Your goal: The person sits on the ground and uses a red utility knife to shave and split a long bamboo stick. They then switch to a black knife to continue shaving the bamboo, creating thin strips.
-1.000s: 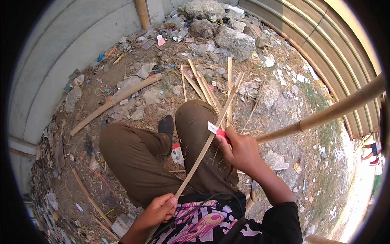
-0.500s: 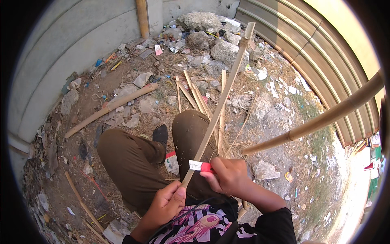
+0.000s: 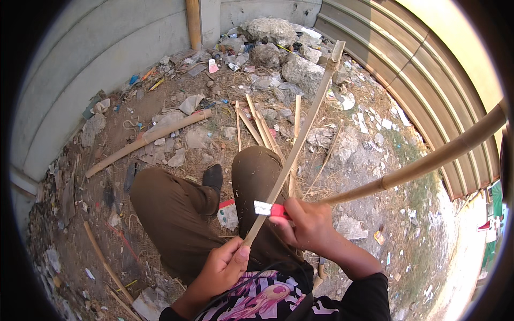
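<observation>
A long split bamboo strip (image 3: pixel 305 125) slants from my lap up and away to the right, passing over my right thigh. Its near end is pinched between the thumb and fingers of my left hand (image 3: pixel 227 265). My right hand (image 3: pixel 308 224) is closed round the red handle of a short knife (image 3: pixel 270 209). The knife's broad, pale blade lies across the strip a little beyond my left hand, apparently touching it. The end of the strip beneath my left fingers is hidden.
Several split bamboo pieces (image 3: pixel 263 128) lie beyond my right knee. A thick bamboo pole (image 3: pixel 423 166) slants in from the right; another (image 3: pixel 150 142) rests on the littered ground at left. Rocks (image 3: pixel 303 74), a concrete wall (image 3: pixel 101 59) and a corrugated fence (image 3: pixel 396 69) stand behind.
The knife has moved slightly along the strip, away from my left hand. My left hand keeps its hold on the near end. The whole view has shifted a little.
</observation>
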Available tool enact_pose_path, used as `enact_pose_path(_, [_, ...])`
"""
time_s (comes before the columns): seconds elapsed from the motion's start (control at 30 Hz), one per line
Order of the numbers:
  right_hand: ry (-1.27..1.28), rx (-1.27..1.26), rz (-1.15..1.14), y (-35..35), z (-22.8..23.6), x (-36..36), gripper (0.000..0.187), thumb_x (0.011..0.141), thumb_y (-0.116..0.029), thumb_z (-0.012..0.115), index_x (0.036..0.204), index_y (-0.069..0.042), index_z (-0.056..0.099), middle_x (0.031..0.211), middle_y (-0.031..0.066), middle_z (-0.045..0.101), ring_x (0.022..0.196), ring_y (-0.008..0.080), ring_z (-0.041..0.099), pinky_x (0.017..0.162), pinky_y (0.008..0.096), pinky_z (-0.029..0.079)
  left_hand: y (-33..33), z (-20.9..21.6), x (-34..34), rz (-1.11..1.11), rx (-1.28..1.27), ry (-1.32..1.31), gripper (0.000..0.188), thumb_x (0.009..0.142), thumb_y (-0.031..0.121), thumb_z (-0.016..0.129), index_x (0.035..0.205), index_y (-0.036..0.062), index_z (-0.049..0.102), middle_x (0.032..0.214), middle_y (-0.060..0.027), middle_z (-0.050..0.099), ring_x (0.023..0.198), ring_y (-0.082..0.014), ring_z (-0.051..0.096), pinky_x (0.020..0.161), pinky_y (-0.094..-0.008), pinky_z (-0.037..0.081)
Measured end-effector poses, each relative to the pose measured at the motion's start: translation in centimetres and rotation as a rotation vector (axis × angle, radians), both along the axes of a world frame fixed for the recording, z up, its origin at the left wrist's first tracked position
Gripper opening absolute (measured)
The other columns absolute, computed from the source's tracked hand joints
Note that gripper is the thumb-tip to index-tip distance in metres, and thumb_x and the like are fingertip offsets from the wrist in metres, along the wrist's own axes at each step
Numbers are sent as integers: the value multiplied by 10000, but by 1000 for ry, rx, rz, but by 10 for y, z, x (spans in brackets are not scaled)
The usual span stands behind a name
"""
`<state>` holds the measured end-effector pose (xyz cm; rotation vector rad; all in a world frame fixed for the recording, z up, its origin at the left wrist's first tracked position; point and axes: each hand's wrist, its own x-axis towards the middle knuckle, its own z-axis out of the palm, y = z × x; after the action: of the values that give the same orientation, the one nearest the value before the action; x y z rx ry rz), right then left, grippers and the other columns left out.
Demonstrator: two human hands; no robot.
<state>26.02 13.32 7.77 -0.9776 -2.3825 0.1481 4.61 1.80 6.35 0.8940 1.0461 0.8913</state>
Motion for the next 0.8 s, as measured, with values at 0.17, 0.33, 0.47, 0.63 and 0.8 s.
enact_pose_path(0.17, [75,35,-71,17,7,-7,354,921,-363,710,758,-99,542,565,33,483,419,213,541,393,351,410,-4,2,-4,24,-94,-100,283,1084,262,500,918,33,509,664,52,459,599,-11,395,535,-209,339])
enact_pose_path(0.33, [-48,41,148,-15,-4,-7,374,915,-377,714,731,-108,530,556,33,464,423,205,542,400,353,416,2,12,0,41,33,-35,280,1092,282,469,951,40,480,669,33,400,540,-26,350,477,-211,289])
enact_pose_path(0.47, [-4,91,-174,34,19,-1,334,928,-315,713,766,-89,530,564,45,541,427,219,552,401,352,401,-4,-2,-4,35,-28,-50,274,1093,277,468,951,43,482,678,36,396,553,-25,354,481,-210,289])
enact_pose_path(0.63, [-111,96,108,1,11,-5,365,928,-372,702,763,-95,532,587,43,555,432,205,559,400,343,403,0,-2,-2,23,-30,-87,268,1093,265,469,937,48,481,685,39,397,563,-24,353,487,-210,293])
enact_pose_path(0.8, [78,30,-499,92,39,32,343,994,-375,625,823,-87,548,579,58,571,400,231,540,399,359,391,-20,-21,-2,-82,-49,-73,275,1094,259,468,913,51,480,705,40,397,572,-25,347,496,-214,292])
